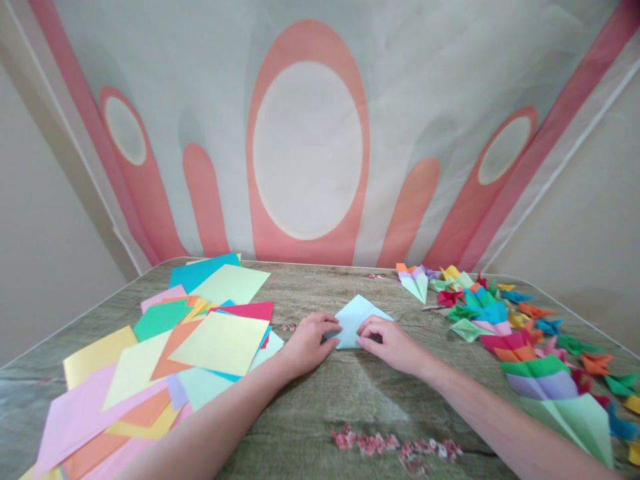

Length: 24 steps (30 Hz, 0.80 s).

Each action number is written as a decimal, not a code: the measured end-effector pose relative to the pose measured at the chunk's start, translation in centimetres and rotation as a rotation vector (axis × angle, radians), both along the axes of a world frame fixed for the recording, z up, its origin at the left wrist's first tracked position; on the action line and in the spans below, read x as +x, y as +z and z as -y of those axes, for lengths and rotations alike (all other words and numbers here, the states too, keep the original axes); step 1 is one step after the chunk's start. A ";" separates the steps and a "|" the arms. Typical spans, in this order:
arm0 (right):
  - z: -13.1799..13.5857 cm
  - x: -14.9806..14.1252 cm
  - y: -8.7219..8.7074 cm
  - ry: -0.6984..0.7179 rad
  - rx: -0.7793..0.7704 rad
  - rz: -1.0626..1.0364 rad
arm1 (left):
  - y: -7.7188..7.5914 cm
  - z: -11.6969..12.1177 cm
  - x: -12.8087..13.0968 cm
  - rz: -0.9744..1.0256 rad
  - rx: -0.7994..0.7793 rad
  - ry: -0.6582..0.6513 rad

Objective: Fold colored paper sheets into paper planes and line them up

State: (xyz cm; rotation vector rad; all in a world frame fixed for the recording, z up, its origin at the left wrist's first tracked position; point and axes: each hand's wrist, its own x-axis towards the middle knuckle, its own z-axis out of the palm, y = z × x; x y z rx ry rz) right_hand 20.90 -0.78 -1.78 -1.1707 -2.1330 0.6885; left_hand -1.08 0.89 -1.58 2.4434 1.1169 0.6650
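A light blue sheet of origami paper (359, 308) lies on the table between my hands, one corner pointing away from me and its near edge folded straight. My left hand (314, 340) has its fingers curled over the left side of the paper, thumb at the lower left corner. On the right side, my right hand (393, 341) presses thumb and fingers together at the paper's near edge. The fingers partly cover both sides of the sheet.
Loose coloured sheets (220, 343) are spread over the left side of the wooden-patterned table (300, 427). Along the right lie many folded paper pieces (540, 387), including a stack of paper planes (414, 283) at the back. A patterned cloth (307, 147) hangs behind.
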 end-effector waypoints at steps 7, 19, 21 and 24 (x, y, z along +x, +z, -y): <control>-0.9 0.5 -0.8 -0.018 0.022 0.031 | 0.6 1.6 0.8 -0.191 0.112 0.061; -2.0 3.0 -1.2 -0.010 0.028 -0.002 | 1.6 5.3 3.3 -0.411 0.154 0.001; -2.0 3.0 -1.3 -0.008 0.023 -0.002 | 1.5 5.2 3.3 -0.403 0.153 0.004; -2.0 2.9 -1.3 -0.013 0.023 -0.002 | 1.5 5.1 3.2 -0.402 0.155 0.010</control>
